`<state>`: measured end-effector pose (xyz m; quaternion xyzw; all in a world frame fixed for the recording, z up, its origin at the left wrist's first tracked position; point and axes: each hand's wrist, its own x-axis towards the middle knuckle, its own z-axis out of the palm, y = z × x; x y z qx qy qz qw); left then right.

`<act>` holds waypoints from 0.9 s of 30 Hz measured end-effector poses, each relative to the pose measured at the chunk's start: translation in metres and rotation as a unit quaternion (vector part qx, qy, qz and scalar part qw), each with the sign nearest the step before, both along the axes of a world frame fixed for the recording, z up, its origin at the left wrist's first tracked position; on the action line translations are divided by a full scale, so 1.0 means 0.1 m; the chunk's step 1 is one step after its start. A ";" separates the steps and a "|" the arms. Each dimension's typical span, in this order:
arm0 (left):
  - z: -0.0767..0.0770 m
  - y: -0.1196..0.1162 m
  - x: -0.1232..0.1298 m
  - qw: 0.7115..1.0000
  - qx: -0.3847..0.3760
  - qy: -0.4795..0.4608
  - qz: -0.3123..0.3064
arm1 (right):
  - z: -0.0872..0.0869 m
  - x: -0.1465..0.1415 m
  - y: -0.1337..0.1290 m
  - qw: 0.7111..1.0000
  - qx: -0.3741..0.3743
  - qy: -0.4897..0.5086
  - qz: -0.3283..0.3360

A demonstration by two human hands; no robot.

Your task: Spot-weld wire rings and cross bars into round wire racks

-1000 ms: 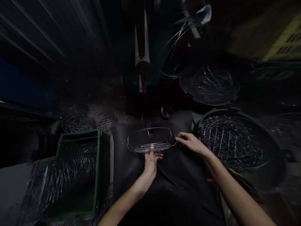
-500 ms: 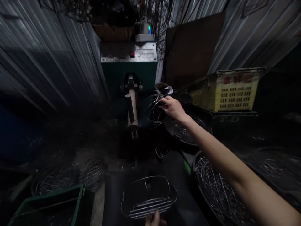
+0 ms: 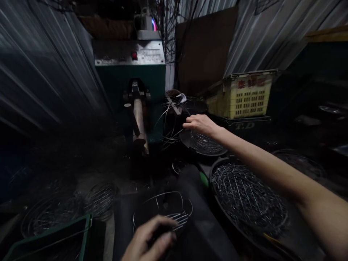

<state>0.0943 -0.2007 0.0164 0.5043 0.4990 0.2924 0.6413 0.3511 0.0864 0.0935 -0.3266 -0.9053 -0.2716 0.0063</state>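
Observation:
My right hand [image 3: 200, 124] is stretched out to the right of the green machine, fingers pinched together. A thin metal wire [image 3: 174, 135] seems to run into the fingertips; its end is hidden. Beside it, a bundle of loose curved wires [image 3: 168, 108] sticks out near the machine. In my lap lies a wire rack [image 3: 179, 219] with parallel bars and a bent wire loop. Over its near side hovers my left hand [image 3: 152, 237], thumb and curved fingers apart, with nothing visible between them. It hides part of the rack.
The green machine [image 3: 157, 79] with a projecting metal arm [image 3: 139, 116] stands ahead. To the right are a pan of wire rings [image 3: 208, 143], a large tray of wire pieces [image 3: 244, 195] and a yellow crate [image 3: 250, 96]. A green bin [image 3: 88, 232] stands at lower left.
My right hand has drawn right, away from the wire bundle. My left hand has risen further into view and come off the rack's bars. The view has turned slightly right.

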 end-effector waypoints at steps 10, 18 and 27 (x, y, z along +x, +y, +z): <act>-0.07 1.72 0.59 0.844 0.341 0.380 -0.164 | -0.92 0.44 -0.64 0.988 -0.025 0.132 0.076; -0.44 2.00 0.69 0.811 0.295 0.447 -0.237 | -1.10 0.66 0.05 0.988 -0.145 -0.018 0.042; -0.36 2.11 0.81 0.894 0.278 0.327 -0.132 | -0.92 0.62 0.68 0.920 -0.139 0.259 -0.257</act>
